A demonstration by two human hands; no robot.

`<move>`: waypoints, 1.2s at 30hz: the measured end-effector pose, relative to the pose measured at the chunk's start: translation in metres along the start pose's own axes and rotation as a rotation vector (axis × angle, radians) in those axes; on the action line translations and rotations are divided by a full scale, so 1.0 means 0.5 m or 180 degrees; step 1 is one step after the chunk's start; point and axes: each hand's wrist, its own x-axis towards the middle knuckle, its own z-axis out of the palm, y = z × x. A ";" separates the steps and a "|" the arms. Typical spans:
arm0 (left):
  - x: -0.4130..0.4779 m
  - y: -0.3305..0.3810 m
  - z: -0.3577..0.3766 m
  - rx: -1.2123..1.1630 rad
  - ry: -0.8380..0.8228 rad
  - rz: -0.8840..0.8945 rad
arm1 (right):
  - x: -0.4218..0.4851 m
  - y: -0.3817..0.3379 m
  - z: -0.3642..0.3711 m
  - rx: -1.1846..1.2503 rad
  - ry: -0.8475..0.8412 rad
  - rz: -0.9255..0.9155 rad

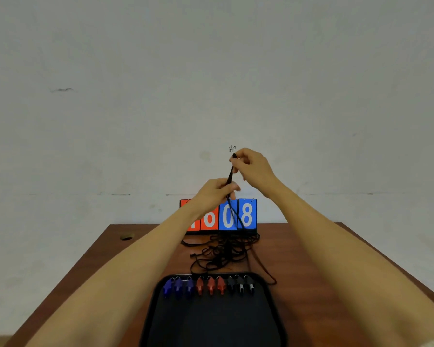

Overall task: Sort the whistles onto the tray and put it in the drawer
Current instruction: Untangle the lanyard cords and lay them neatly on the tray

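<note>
- Nine whistles sit in one row along the far edge of our black tray, well below and nearer to us than both hands: three blue, three red, three black, grouped by colour from left to right.
- We see the tray resting on the brown worktop; no drawer shows.
- Beyond the tray, under our hands, lies one tangled heap of black cords, with a single reddish cord trailing off to the right side.
- Our left hand is the lower and nearer one, closed around a black lanyard partway along its length.
- Our right hand is higher and farther out, pinching the lanyard's top end, where a small wire clip sticks up.
- Between the two hands the lanyard runs almost upright, leaning slightly right towards the top; below the left hand it drops into the heap.
- We judge the sorting done and this cord the loose end; the tray lies straight down and back from either hand, the left one closer to it.
- Farthest, one flip scoreboard with two red and two blue cards stands behind the hands against the wall.
</note>
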 end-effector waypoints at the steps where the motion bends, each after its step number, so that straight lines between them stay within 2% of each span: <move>1: -0.004 -0.006 -0.002 -0.0004 0.0056 -0.0050 | -0.001 0.001 -0.007 -0.0066 0.0125 0.0016; 6: -0.028 -0.057 -0.035 0.0853 0.0213 -0.0351 | -0.013 0.029 -0.045 -0.0028 0.0463 0.0406; 14: -0.075 -0.115 -0.095 0.1483 0.0362 -0.0534 | -0.049 0.114 -0.068 -0.0047 0.0204 0.1037; 17: -0.095 -0.138 -0.105 0.1915 0.0270 -0.0491 | -0.074 0.145 -0.062 -0.0141 0.0113 0.1173; 22: -0.143 -0.224 -0.132 0.2520 0.0106 -0.0761 | -0.127 0.212 -0.060 -0.0362 0.0386 0.1415; 30: -0.241 -0.323 -0.104 0.3813 -0.0106 -0.1086 | -0.243 0.306 -0.017 -0.0586 0.0199 0.2009; 33: -0.275 -0.349 -0.092 0.3537 0.0085 -0.1207 | -0.275 0.339 0.002 -0.0761 0.0061 0.2245; 36: -0.308 -0.378 -0.091 0.2357 0.0239 -0.1576 | -0.308 0.367 0.014 -0.0835 -0.0041 0.2375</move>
